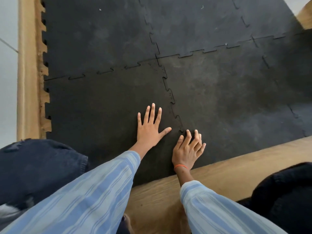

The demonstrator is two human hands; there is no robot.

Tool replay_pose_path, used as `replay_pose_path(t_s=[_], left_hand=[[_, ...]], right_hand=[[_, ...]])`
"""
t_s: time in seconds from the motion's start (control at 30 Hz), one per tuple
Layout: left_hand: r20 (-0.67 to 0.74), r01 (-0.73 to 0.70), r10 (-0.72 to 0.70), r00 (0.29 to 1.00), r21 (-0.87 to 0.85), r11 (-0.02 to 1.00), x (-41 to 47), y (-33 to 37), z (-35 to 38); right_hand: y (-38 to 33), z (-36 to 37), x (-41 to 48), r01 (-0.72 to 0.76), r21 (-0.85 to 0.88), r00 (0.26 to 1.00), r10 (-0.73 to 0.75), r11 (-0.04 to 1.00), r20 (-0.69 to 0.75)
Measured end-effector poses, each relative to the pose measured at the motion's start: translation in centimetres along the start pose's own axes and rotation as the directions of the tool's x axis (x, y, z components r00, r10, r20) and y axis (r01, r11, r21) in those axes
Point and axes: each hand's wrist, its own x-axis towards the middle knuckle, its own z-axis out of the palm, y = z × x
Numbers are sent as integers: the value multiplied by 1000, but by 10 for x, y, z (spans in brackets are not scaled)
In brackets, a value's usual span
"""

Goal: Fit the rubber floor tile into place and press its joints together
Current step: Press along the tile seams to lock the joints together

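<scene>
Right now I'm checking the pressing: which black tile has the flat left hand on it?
The near-left tile, by the jagged wooden edge. The left hand lies spread on it alone; the right hand fingers the seam beside it.

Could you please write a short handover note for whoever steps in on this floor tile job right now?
Left hand: flat, fingers spread, on the near-left rubber tile.
Right hand: fingertips pressing the near end of the interlocking seam; nothing held.
Done: tile lies in place, its far joint looks meshed.
Left: press along the seam up to the four-tile corner, then recheck.
</scene>
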Motion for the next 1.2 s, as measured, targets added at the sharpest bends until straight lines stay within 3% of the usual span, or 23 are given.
replay_pose_path(t_s=[0.17,0.27,0.43,0.57,0.73,0.83,0.93,1.0,1.2], left_hand=[[-8,-18,18,1000,16,1000,2,-1,-3],[-17,-114,115,993,35,993,17,-5,-11],[0,-186,186,983,20,982,60,-5,-32],[20,-213,212,977,32,977,72,-11,-32],[176,-237,227,958,40,971,89,-9,-55],[250,-254,234,940,48,966,103,-11,-69],[252,-177,164,954,28,984,114,-26,-78],[242,-149,136,961,33,988,122,-36,-78],[261,-191,178,949,27,981,146,-44,-79]], right_hand=[[1,-1,2,-20,2,999,20,1000,28],[-16,-1,19,-32,50,999,33,998,-6],[-32,8,61,292,-37,942,-281,956,183],[-27,16,62,321,-103,938,-301,942,169],[-31,8,66,358,-117,907,-316,926,278],[-42,5,86,448,-118,846,-377,886,376],[-71,3,114,618,-55,701,-518,784,490],[-80,7,125,676,-68,643,-542,734,541],[-84,12,125,647,-109,670,-494,755,554]])
